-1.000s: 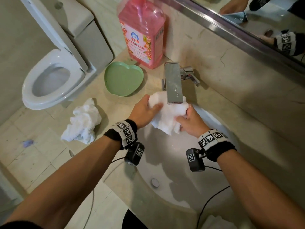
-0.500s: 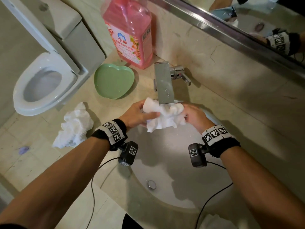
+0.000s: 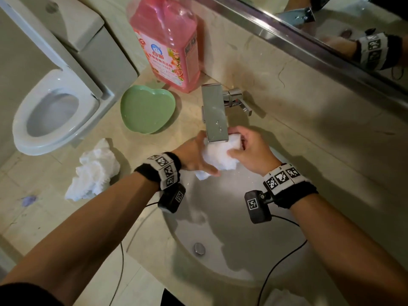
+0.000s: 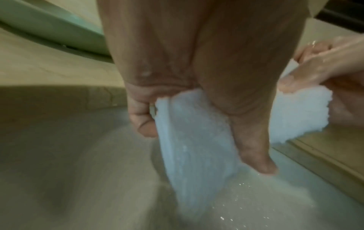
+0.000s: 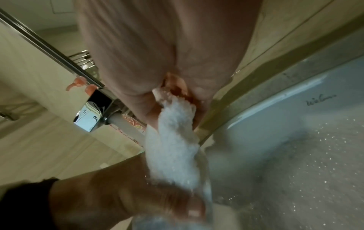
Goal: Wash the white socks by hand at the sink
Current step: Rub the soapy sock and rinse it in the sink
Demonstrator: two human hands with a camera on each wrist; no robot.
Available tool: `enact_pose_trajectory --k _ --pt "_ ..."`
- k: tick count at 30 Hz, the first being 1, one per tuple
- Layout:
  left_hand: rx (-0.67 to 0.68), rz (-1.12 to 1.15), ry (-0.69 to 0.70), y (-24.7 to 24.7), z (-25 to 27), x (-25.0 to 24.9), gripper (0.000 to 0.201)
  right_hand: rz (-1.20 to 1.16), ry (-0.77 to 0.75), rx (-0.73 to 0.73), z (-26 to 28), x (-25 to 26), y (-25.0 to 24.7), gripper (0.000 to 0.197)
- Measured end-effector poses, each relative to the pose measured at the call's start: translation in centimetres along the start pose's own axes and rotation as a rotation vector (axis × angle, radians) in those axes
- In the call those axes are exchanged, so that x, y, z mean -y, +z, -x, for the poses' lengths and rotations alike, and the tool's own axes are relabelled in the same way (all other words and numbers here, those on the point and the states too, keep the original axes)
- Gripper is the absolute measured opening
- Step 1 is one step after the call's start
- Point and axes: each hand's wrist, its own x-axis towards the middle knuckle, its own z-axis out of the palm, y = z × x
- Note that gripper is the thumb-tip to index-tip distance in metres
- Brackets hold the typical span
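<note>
A wet white sock (image 3: 220,154) is bunched between both hands just under the square chrome faucet (image 3: 214,112), above the white sink basin (image 3: 231,250). My left hand (image 3: 196,156) grips its lower end, thumb across the fabric; in the left wrist view the sock (image 4: 189,155) hangs down from that hand (image 4: 197,93). My right hand (image 3: 249,149) pinches the upper end, and the right wrist view shows the fluffy sock (image 5: 173,140) running from its fingers (image 5: 173,87) to the other hand. A second crumpled white sock (image 3: 95,171) lies on the counter to the left.
A pink detergent bottle (image 3: 167,40) stands behind a green heart-shaped dish (image 3: 148,111) on the beige counter. The toilet (image 3: 53,107) is at far left. A mirror (image 3: 331,23) runs along the back wall. The drain (image 3: 199,248) sits in the basin, with wrist cables trailing over it.
The hands have drawn closer together and bunched the sock tighter under the faucet. My left hand slid down to the lower end while the right moved up over the top.
</note>
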Motion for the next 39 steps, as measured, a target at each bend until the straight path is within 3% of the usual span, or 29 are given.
enact_pose_trajectory --k 2,4,5,7,9,10,12,13,15,17,19,21,24,27,29,31,34,36,39 --pt "-0.022 -0.156 0.021 0.8 -0.9 -0.8 0.093 0.03 -0.027 -0.029 0.2 0.4 0.1 0.055" --pt "-0.061 -0.269 0.016 1.1 -1.6 -1.4 0.057 0.07 -0.042 -0.077 0.5 0.3 -0.3 0.056" --pt "-0.074 -0.271 0.011 1.1 -1.8 -1.5 0.049 0.065 -0.033 -0.092 0.6 0.1 -0.6 0.057" --pt "-0.092 -0.25 0.023 1.2 -1.6 -1.6 0.048 0.048 0.04 -0.045 0.7 -0.4 -1.0 0.065" --pt "-0.153 -0.296 0.08 1.3 -1.2 -1.6 0.04 0.166 0.137 0.059 0.5 -1.1 -1.1 0.073" --pt "-0.18 -0.315 0.091 1.4 -1.1 -1.5 0.038 0.262 0.154 0.081 0.5 -1.4 -0.9 0.068" --pt "-0.184 -0.333 0.083 1.2 -0.9 -1.2 0.047 0.414 0.086 0.025 0.3 -1.6 -0.1 0.05" --pt "-0.152 -0.282 0.057 0.9 -0.7 -1.0 0.062 0.449 0.023 -0.025 0.2 -1.5 0.3 0.043" --pt "-0.057 -0.007 -0.026 0.2 -0.4 -0.7 0.089 0.476 -0.099 -0.108 0.1 -1.2 1.1 0.036" --pt "0.017 0.183 -0.059 -0.2 -0.2 -0.7 0.084 0.525 -0.222 -0.131 -0.1 -0.7 1.9 0.03" --pt "0.014 0.19 -0.03 -0.2 0.1 -0.7 0.069 0.559 -0.268 -0.092 -0.3 -0.4 2.4 0.03" --pt "-0.031 0.078 0.004 -0.3 0.7 -0.6 0.061 0.497 -0.159 -0.007 -0.6 -0.3 2.5 0.039" --pt "-0.128 -0.118 0.011 -0.7 1.1 -0.3 0.053 0.066 0.136 0.2 -0.9 -0.4 2.5 0.072" --pt "-0.229 -0.26 0.081 -0.6 1.4 -0.2 0.048 -0.221 0.398 0.291 -1.6 -0.3 2.6 0.079" --pt "-0.262 -0.377 0.082 -0.3 1.6 -0.6 0.054 -0.113 0.41 0.302 -2.3 0.0 2.8 0.08" --pt "-0.269 -0.504 0.04 0.0 1.6 -1.3 0.052 0.141 0.328 0.306 -2.7 0.3 3.2 0.082" --pt "-0.228 -0.688 0.032 0.3 0.9 -2.9 0.024 0.532 0.148 0.347 -2.8 0.2 3.7 0.056" --pt "-0.221 -0.659 0.009 0.7 0.3 -3.8 0.008 0.726 0.06 0.331 -2.6 0.1 3.8 0.032" --pt "-0.286 -0.43 -0.107 1.3 -0.4 -4.2 0.015 0.901 0.036 0.271 -2.5 -0.3 3.3 0.018"
